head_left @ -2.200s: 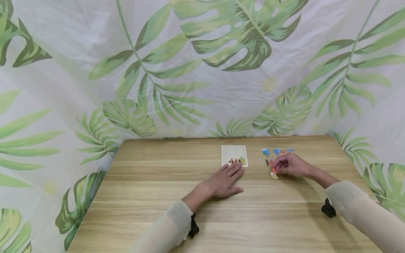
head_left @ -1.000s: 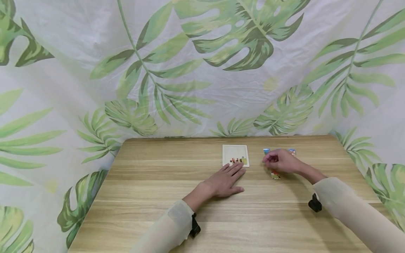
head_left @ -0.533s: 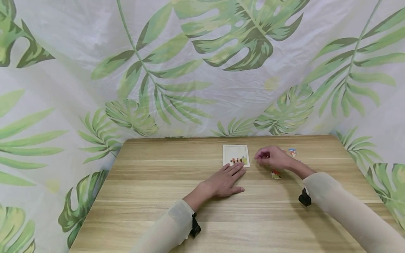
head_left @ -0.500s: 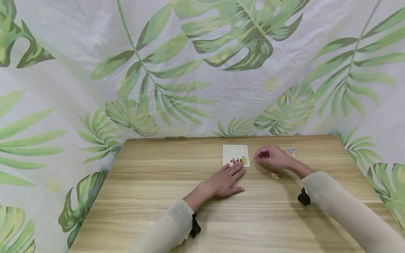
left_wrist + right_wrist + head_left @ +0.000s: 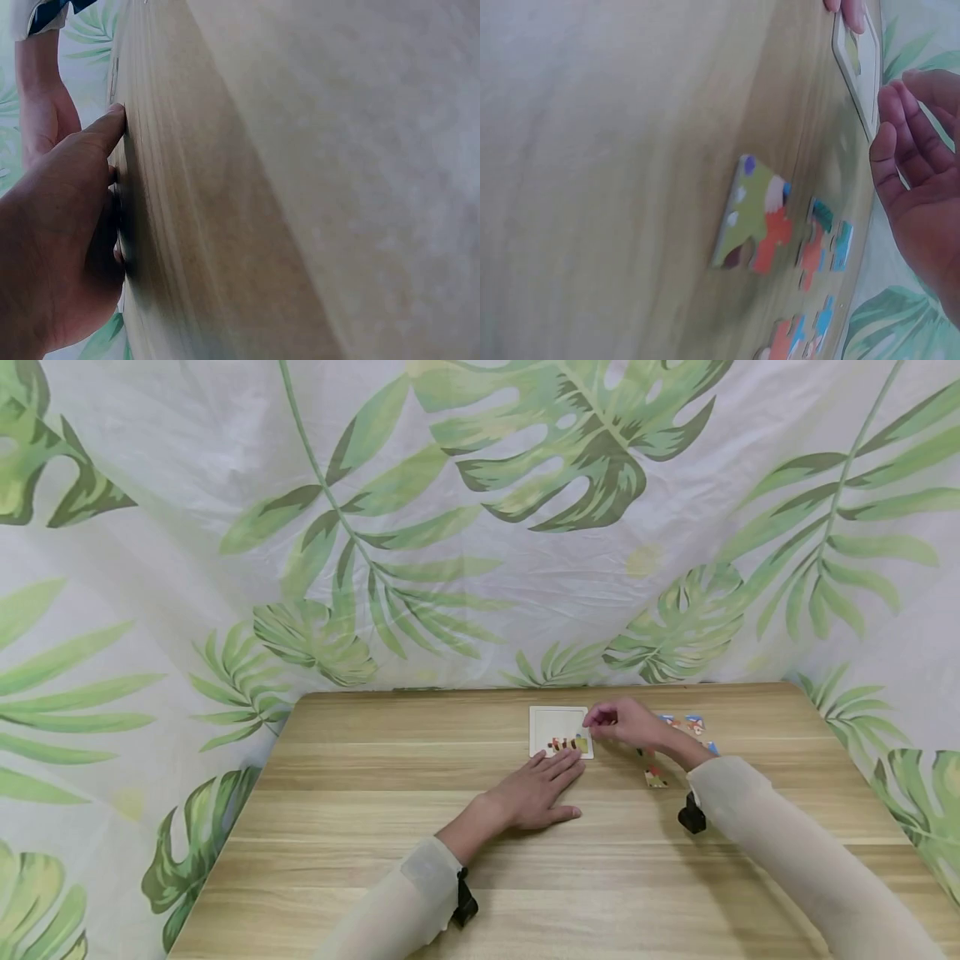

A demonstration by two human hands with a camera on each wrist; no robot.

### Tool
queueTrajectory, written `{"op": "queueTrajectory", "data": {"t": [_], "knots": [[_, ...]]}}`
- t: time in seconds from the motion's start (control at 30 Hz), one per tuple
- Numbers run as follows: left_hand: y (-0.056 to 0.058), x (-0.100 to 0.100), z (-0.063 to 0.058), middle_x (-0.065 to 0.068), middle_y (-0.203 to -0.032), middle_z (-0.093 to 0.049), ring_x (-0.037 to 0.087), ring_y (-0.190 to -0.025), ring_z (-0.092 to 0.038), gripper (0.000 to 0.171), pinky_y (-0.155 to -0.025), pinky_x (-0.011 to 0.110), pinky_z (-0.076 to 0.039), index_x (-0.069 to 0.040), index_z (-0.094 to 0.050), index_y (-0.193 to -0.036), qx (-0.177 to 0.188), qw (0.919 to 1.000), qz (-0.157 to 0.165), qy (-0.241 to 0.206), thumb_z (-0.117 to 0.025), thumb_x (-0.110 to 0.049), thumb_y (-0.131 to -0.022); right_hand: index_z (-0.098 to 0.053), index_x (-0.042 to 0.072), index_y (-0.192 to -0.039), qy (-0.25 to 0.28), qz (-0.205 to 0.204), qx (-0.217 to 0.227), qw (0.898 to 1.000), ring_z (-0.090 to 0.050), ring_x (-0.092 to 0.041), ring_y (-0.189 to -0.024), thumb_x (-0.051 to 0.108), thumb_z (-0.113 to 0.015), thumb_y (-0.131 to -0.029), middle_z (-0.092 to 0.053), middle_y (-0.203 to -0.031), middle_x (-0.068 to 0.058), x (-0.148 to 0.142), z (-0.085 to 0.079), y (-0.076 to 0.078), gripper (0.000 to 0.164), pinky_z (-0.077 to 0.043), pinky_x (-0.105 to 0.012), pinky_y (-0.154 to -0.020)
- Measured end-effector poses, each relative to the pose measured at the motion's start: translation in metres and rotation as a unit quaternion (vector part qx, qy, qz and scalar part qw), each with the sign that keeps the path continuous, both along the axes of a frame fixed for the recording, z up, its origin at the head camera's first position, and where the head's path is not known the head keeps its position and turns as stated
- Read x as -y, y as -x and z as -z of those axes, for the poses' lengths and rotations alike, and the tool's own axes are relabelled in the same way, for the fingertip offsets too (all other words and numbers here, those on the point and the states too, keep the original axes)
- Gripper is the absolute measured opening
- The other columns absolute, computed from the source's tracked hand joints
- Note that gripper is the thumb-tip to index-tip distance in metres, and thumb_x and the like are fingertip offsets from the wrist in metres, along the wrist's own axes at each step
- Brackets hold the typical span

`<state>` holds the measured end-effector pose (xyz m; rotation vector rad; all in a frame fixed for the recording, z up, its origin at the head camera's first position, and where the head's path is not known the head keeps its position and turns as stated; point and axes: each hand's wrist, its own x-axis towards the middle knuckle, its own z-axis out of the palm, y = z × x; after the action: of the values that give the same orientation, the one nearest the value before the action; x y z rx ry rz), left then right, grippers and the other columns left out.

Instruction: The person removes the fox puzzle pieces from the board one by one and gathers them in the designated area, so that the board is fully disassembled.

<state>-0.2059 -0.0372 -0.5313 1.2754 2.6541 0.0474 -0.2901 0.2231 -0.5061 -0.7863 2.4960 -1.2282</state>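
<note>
My left hand [image 5: 534, 792] lies flat on the table, fingertips at the near edge of the white puzzle board [image 5: 555, 720]. Red and yellow-green puzzle pieces [image 5: 581, 744] sit along the board's bottom edge. My right hand [image 5: 626, 722] hovers by the board's right edge, fingers curled with the tips close together. In the right wrist view no piece shows in this hand [image 5: 926, 165]; whether the fingertips hide one I cannot tell. To the right lie several loose pieces, among them a green and orange piece [image 5: 757, 217] and blue pieces [image 5: 694, 723].
The wooden table [image 5: 360, 810] reaches back to a leaf-patterned cloth [image 5: 420, 527]. More loose pieces lie partly under my right forearm, including a green and orange one [image 5: 811, 246]. A black strap device [image 5: 692, 814] hangs at my right wrist.
My right hand has moved left from over the loose pieces to the board's right edge, uncovering blue pieces behind it. The left hand stays in place.
</note>
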Motion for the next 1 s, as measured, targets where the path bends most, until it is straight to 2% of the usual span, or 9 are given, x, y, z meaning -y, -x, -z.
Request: {"op": "queueTrajectory", "data": {"t": [0.17,0.37,0.63,0.83,1.0], "knots": [[0.000,0.000,0.002,0.001,-0.179,-0.007,0.016,-0.164,-0.005,0.078,-0.133,0.043,-0.011,-0.016,-0.015,-0.172,0.002,1.0000,0.000,0.001,-0.035,-0.061,-0.111,-0.076,-0.002,-0.112,-0.009,0.001,0.017,1.000,-0.068,-0.018,-0.089,0.002,-0.070,-0.100,-0.077,-0.100,-0.011,0.007,0.002,0.009,0.014,-0.054,-0.024,-0.075],[-0.001,-0.001,0.001,0.002,-0.179,-0.009,0.016,-0.164,-0.006,0.077,-0.133,0.043,-0.012,-0.016,-0.016,-0.172,-0.001,1.0000,0.000,0.003,-0.035,-0.060,-0.111,-0.075,-0.006,-0.114,0.000,-0.026,0.025,0.999,-0.069,-0.020,-0.092,0.003,-0.070,-0.101,-0.076,-0.102,-0.016,0.017,0.001,0.016,0.016,-0.054,-0.025,-0.077],[-0.003,-0.002,-0.002,0.003,-0.179,-0.009,0.018,-0.165,-0.008,0.077,-0.133,0.044,-0.014,-0.015,-0.018,-0.171,-0.002,1.0000,0.000,0.009,-0.036,-0.059,-0.112,-0.073,-0.011,-0.114,0.010,-0.086,-0.008,0.996,-0.069,-0.010,-0.090,-0.002,-0.067,-0.100,-0.077,-0.102,-0.016,0.025,0.004,0.026,0.018,-0.057,-0.025,-0.079],[-0.003,-0.002,-0.002,0.004,-0.179,-0.008,0.018,-0.165,-0.006,0.077,-0.133,0.045,-0.014,-0.014,-0.017,-0.172,0.003,0.9999,0.000,0.011,-0.036,-0.059,-0.112,-0.075,-0.008,-0.117,-0.010,-0.108,0.006,0.994,-0.072,-0.019,-0.094,0.001,-0.070,-0.100,-0.078,-0.106,-0.017,0.033,0.002,0.032,0.019,-0.059,-0.028,-0.083],[-0.002,-0.002,-0.005,0.004,-0.179,-0.010,0.019,-0.165,-0.009,0.077,-0.133,0.045,-0.016,-0.014,-0.019,-0.171,-0.008,0.9999,0.001,0.014,-0.037,-0.059,-0.112,-0.075,-0.009,-0.116,-0.020,-0.127,0.015,0.992,-0.073,-0.029,-0.096,-0.002,-0.071,-0.099,-0.077,-0.106,-0.021,0.039,0.002,0.036,0.019,-0.059,-0.029,-0.083]]}}
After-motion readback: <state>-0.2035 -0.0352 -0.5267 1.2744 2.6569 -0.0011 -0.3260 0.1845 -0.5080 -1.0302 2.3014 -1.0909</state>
